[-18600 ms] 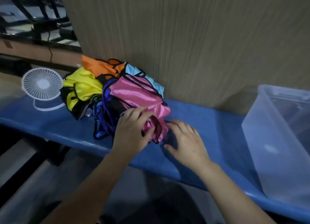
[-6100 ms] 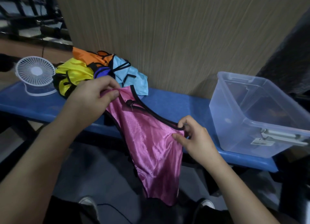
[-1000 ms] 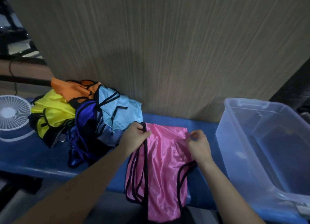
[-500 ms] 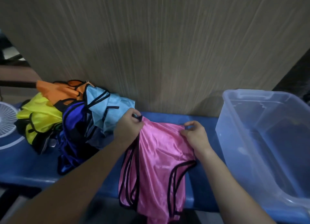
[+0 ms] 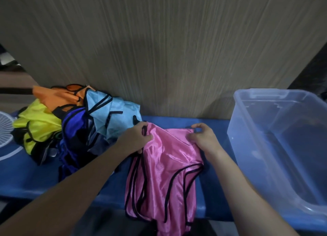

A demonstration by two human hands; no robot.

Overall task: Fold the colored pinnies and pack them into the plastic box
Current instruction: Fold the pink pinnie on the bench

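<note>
Between both hands [image 5: 134, 140] [image 5: 203, 140], pink pinny [image 5: 168, 165] (top corners pinched); hem overhanging bench [image 5: 35, 179]

white fan [image 5: 6, 129] cut by left edge, plastic box [image 5: 283, 147] by right, pink pinny [image 5: 166, 182] by bottom

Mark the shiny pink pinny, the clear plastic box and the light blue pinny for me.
shiny pink pinny [image 5: 168, 158], head view, middle of fabric
clear plastic box [image 5: 247, 147], head view, left wall
light blue pinny [image 5: 115, 117], head view, centre panel
</note>
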